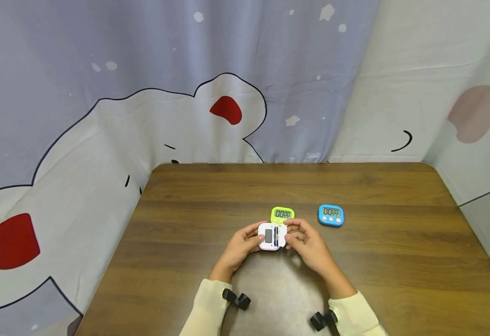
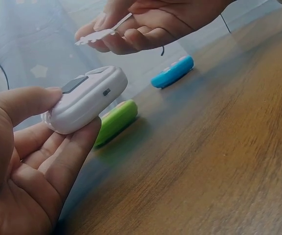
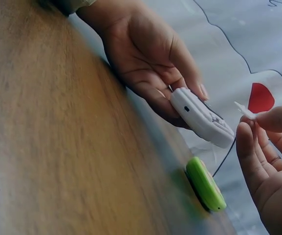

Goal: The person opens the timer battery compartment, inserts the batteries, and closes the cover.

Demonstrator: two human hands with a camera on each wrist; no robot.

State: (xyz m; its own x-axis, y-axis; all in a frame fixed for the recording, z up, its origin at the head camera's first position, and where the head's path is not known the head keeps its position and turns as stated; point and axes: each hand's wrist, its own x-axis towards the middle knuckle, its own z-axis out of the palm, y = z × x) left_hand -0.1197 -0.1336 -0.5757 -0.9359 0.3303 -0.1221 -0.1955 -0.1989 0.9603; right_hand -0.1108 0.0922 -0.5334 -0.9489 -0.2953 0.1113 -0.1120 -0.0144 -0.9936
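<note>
My left hand (image 1: 237, 246) grips a white digital timer (image 1: 265, 246) by its left side, back face up, thumb on top and fingers beneath. A dark rectangular panel and an uncovered battery slot show on that face, with a battery (image 1: 276, 236) lying in the slot. Just beyond the slot's right edge, my right hand (image 1: 309, 243) pinches a thin white battery cover (image 2: 96, 36) between thumb and fingers. The left wrist view shows the cover held apart from the timer. Both hands are raised above the wooden table (image 1: 211, 196).
A green timer (image 1: 282, 213) lies on the table just behind the white one, partly hidden by it. To its right rests a blue timer (image 1: 330, 215), display up. A patterned curtain (image 1: 303, 56) hangs behind the table's far edge and along its sides.
</note>
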